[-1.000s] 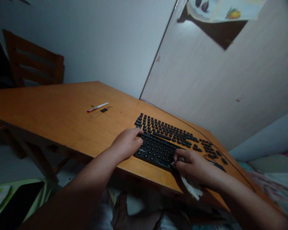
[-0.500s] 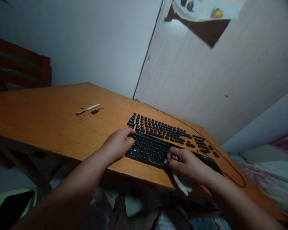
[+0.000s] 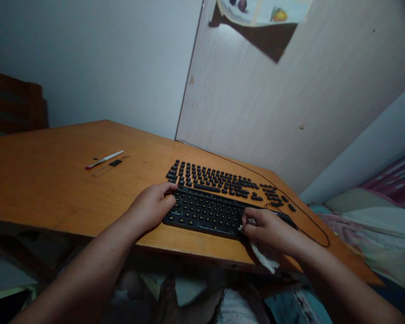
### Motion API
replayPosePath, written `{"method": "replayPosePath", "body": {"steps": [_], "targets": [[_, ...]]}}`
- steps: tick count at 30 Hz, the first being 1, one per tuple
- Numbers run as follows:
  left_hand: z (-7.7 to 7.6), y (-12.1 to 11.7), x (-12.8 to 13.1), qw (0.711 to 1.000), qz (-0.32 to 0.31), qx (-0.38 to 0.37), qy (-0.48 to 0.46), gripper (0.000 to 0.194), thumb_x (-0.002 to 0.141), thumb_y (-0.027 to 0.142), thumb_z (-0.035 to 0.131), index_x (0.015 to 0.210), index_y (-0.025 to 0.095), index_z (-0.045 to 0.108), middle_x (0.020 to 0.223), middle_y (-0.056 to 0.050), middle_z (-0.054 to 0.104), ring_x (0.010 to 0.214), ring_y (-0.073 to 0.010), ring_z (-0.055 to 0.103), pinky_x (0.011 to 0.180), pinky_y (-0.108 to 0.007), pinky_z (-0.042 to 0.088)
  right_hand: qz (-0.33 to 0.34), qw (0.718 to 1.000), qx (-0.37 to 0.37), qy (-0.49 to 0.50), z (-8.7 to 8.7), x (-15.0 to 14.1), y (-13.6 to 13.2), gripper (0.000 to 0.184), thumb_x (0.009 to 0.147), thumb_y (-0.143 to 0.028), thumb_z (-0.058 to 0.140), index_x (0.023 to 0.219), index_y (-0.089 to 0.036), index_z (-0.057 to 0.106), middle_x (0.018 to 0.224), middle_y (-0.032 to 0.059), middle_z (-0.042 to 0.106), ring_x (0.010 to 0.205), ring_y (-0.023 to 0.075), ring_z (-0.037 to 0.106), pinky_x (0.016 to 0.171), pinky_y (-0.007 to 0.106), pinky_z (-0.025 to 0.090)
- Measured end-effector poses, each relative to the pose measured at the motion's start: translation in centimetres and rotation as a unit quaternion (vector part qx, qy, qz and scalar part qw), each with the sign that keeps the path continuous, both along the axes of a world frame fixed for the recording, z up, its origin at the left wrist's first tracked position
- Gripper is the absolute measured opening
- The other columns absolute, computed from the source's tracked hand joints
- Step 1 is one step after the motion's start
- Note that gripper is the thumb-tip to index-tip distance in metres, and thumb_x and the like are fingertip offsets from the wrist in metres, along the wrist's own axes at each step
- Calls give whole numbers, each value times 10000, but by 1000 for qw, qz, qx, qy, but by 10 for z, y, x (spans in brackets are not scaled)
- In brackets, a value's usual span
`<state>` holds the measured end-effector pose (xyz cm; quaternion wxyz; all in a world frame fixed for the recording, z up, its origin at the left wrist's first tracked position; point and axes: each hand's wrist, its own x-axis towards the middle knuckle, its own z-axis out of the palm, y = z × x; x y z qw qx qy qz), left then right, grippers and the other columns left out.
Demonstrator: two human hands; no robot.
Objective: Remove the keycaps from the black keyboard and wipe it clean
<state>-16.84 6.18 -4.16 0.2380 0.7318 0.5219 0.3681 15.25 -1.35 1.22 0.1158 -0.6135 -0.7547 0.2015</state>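
Note:
A black keyboard base [image 3: 205, 213] with its keycaps off lies near the front edge of an orange wooden table [image 3: 54, 189]. Behind it, loose black keycaps [image 3: 219, 179] are laid out in rows. My left hand [image 3: 150, 208] rests curled on the keyboard's left end, holding it steady. My right hand [image 3: 268, 229] is closed on a white cloth [image 3: 265, 256], pressing it against the keyboard's right part; the cloth hangs over the table edge.
A white tool with a red tip [image 3: 104, 159] and a small black piece [image 3: 115, 163] lie further left on the table. A black cable [image 3: 310, 225] runs along the back and loops at the right. A wooden chair [image 3: 13, 105] stands at left, bedding [image 3: 374, 225] at right.
The camera view has swung to the right, so everything slides left in the picture. My right hand with the cloth has shifted slightly along the keyboard; my left hand stays on its left end.

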Motion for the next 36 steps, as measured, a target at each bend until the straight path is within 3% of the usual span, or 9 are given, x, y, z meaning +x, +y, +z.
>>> {"method": "replayPosePath", "body": {"steps": [6, 9, 11, 18, 28, 36], "targets": [[2, 0, -1, 1000, -3, -23, -4, 439, 805, 334, 509, 1205, 198, 629, 1163, -57, 704, 1091, -252, 644, 945, -342, 499, -66, 994, -14, 88, 10, 29, -9, 92, 754, -248, 578, 737, -201, 500, 593, -48, 465, 524, 98, 425, 483, 196, 323], [1, 1, -1, 999, -7, -31, -14, 448, 805, 345, 507, 1210, 196, 628, 1160, -55, 705, 1099, -263, 640, 949, -351, 499, -112, 983, -19, 143, 17, 27, -13, 125, 786, -302, 566, 763, -212, 482, 552, -71, 403, 445, 81, 352, 422, 192, 272], [-1, 3, -1, 999, -8, -39, -23, 456, 799, 352, 515, 1214, 201, 628, 1149, -50, 710, 1105, -272, 637, 944, -359, 503, -102, 982, -25, 158, 16, 19, -14, 130, 784, -306, 568, 764, -211, 482, 547, -74, 397, 438, 79, 347, 416, 190, 267], [-1, 4, -2, 999, -5, -36, -31, 470, 778, 363, 537, 1208, 204, 640, 1160, -42, 711, 1095, -264, 644, 911, -336, 522, -20, 998, 22, 55, -3, -1, -9, 16, 748, -198, 552, 763, -193, 553, 639, -36, 534, 597, 106, 484, 533, 185, 349], [-4, 7, -5, 1000, -12, -10, -13, 451, 798, 369, 524, 1190, 184, 647, 1152, -58, 715, 1026, -249, 675, 894, -336, 531, -67, 997, 31, 19, -2, 37, -21, 33, 728, -218, 579, 738, -196, 556, 640, -28, 564, 625, 130, 518, 573, 204, 360], [-5, 8, -6, 999, -17, -39, -26, 494, 797, 398, 533, 1231, 175, 614, 1150, -63, 713, 1019, -260, 679, 876, -344, 543, -62, 997, 41, -6, -3, 45, -21, 19, 732, -191, 563, 749, -196, 558, 652, -30, 567, 624, 125, 512, 563, 202, 339]]}}
